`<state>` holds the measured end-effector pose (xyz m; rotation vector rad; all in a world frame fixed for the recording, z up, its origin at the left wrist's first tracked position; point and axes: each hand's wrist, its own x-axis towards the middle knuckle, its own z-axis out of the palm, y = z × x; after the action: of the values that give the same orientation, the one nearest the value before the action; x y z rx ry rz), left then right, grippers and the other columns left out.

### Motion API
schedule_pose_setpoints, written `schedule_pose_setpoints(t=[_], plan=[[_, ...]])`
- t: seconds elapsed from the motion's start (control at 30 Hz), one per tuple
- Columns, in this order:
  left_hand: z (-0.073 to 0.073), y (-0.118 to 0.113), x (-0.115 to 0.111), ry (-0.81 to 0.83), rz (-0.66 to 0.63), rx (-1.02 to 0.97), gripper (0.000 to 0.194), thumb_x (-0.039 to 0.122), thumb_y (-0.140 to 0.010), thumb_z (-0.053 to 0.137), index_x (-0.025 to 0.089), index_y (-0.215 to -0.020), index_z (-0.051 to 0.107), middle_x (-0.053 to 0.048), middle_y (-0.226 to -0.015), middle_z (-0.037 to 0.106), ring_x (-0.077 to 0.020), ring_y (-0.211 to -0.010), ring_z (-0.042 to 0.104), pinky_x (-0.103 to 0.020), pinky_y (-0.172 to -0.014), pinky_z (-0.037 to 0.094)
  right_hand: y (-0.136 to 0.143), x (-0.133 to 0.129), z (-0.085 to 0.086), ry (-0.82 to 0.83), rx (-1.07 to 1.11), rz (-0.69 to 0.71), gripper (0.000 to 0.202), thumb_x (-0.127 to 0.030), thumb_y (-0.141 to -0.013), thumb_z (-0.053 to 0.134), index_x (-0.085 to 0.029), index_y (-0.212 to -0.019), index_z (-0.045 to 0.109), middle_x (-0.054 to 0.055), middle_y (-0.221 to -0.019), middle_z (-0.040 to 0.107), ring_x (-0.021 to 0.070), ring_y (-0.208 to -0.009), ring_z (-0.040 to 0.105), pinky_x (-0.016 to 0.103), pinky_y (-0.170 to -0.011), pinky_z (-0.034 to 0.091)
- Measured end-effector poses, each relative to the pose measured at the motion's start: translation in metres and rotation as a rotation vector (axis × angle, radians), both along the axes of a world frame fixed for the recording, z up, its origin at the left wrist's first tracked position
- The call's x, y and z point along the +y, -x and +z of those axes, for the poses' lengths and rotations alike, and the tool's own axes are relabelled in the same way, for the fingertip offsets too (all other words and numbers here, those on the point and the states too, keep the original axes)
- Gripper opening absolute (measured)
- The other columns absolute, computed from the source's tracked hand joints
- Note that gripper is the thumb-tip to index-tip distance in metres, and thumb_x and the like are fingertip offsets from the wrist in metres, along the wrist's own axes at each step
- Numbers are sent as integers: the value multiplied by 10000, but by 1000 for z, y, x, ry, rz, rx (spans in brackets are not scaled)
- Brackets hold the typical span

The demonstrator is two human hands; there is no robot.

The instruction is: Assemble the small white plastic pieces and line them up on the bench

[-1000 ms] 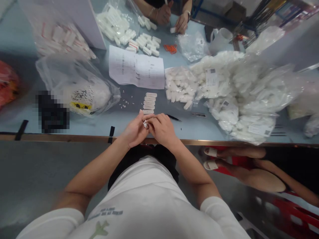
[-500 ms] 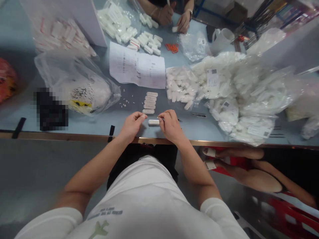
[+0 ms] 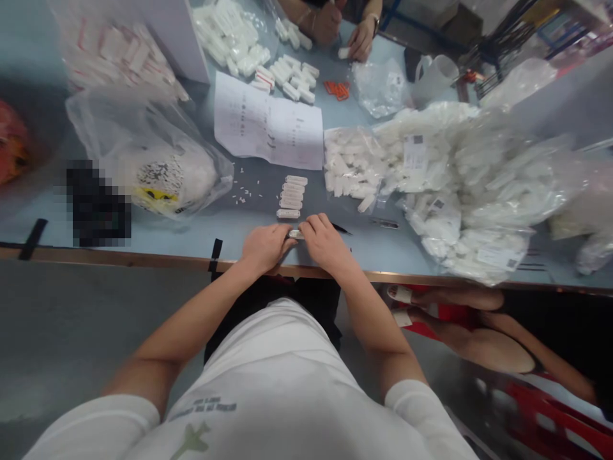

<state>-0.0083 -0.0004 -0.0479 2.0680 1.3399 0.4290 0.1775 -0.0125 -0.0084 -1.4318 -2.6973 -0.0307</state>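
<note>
Near the table's front edge, a small white oblong plastic piece (image 3: 296, 234) lies between my hands, its ends covered by fingers. My left hand (image 3: 266, 246) grips its left end with thumb and fingers. My right hand (image 3: 325, 241) is closed on its right end. Just beyond my fingers, several similar white pieces (image 3: 290, 197) lie in a stacked column. Tiny white bits (image 3: 245, 191) are scattered left of that column. A thin black pointed tool (image 3: 341, 229) lies partly hidden beside my right hand.
Printed sheets (image 3: 268, 121) lie behind the column. Bags of white parts (image 3: 354, 163) crowd the right; a clear bag (image 3: 191, 179) sits left. Across the table, a co-worker's hand (image 3: 363, 41) holds a white part near orange pieces (image 3: 336, 90). Another person's legs (image 3: 460, 326) show lower right.
My left hand has moved right and taken hold of the piece's left end. My right hand has shifted over its right end, and the black tool now shows more beside it.
</note>
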Motion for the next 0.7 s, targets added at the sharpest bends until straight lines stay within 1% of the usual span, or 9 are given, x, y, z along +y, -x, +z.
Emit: schedule_pose_setpoints(t=[0.1, 0.3, 0.47, 0.6, 0.7], plan=[[-2, 1, 0, 6, 23, -62, 340, 448, -922, 576, 200, -1122, 696, -138, -1054, 722, -287, -971, 662, -375, -882, 426, 2, 1, 3, 20, -36, 33, 286, -121, -989, 363, -137, -957, 647, 133, -913, 577, 271, -885, 434, 397, -849, 380], [-3, 2, -1, 2, 33, -93, 343, 439, -923, 552, 202, -1121, 702, -146, -1059, 724, -295, -982, 665, -392, -898, 429, 8, 0, 8, 47, -112, 40, 306, -127, -994, 348, -104, -977, 652, 149, -927, 594, 275, -893, 449, 407, -847, 383], [-6, 1, -2, -72, 2, -27, 348, 434, -945, 509, 204, -1119, 704, -148, -1024, 732, -287, -943, 666, -392, -883, 435, 11, 0, 10, 74, -74, 0, 287, -100, -971, 377, -119, -962, 664, 150, -917, 604, 275, -907, 462, 413, -824, 392], [-5, 1, -3, -91, -9, 19, 354, 448, -947, 511, 201, -1104, 710, -146, -983, 737, -282, -905, 671, -382, -854, 437, 8, 2, 9, 96, -41, 14, 266, -115, -969, 420, -140, -935, 683, 132, -892, 610, 266, -909, 466, 400, -849, 408], [-2, 1, -2, -75, -11, 32, 389, 487, -948, 511, 194, -1116, 704, -154, -1003, 737, -284, -902, 670, -377, -843, 436, 2, 3, 6, 74, -2, -11, 265, -140, -982, 431, -135, -1000, 696, 124, -897, 615, 259, -908, 463, 379, -858, 423]])
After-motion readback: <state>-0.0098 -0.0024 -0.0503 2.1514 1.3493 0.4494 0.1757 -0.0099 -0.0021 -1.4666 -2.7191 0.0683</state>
